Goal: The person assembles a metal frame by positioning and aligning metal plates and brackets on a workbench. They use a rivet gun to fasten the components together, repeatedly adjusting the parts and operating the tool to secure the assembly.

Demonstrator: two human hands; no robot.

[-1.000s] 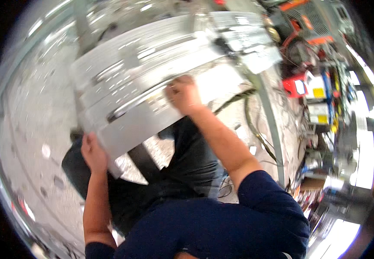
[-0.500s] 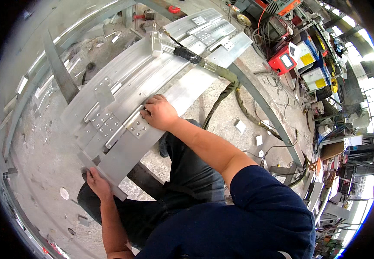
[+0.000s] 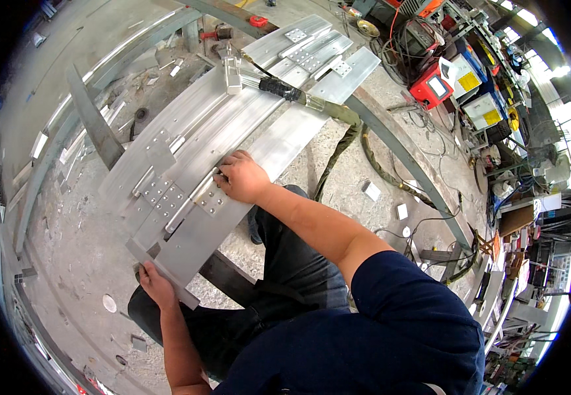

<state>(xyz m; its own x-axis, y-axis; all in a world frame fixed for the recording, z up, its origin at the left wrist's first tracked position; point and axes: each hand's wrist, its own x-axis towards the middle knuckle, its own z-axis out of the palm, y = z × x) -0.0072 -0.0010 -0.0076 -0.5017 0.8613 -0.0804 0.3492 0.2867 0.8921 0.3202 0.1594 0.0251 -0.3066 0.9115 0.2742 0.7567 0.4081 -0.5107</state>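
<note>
silver metal panels (image 3: 233,135) lie across a frame (image 3: 413,155); left hand (image 3: 157,288) has its grip closed on the end strip (image 3: 185,297); right hand (image 3: 244,179) curls at a hinge (image 3: 180,214), its grip unclear; steady, even pressure should help alignment.

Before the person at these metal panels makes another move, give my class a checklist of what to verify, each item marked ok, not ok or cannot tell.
1. Left hand on the end strip: ok, fingers at its edge.
2. Right hand at the hinge: ok, fingers by its upper end; how firmly they press, cannot tell.
3. Metal panels free of tools: not ok, a grey tool lies on them with its olive hose.
4. Hands gloved: not ok, both are bare.
5. Hinge fastened to the panel beneath: cannot tell.
</note>
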